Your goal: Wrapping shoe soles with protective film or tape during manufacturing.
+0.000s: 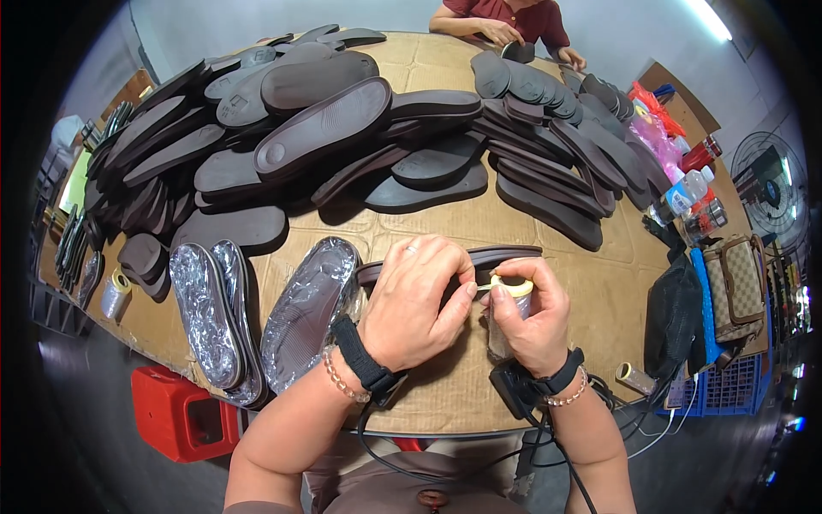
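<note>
My right hand (pixel 538 313) is closed around a small roll of clear plastic film (pixel 499 340) with a yellow core. My left hand (pixel 418 300) curls over a dark brown shoe sole (pixel 505 254), which stands on edge behind both hands. Its thumb and fingertips come together close to the roll's yellow end; whether they pinch the film I cannot tell. Left of this hand lies a film-wrapped sole (pixel 310 313). Beside that is a wrapped pair (pixel 205 313), its clear film shining.
Piled soles (pixel 325 128) cover the far half of the cardboard-topped table (pixel 411 398). A person (pixel 522 26) works across it. At right are a water bottle (pixel 687 193), a checked bag (pixel 735 287) and a loose film roll (pixel 635 378). Cables hang by my wrists. A red stool (pixel 184 415) stands lower left.
</note>
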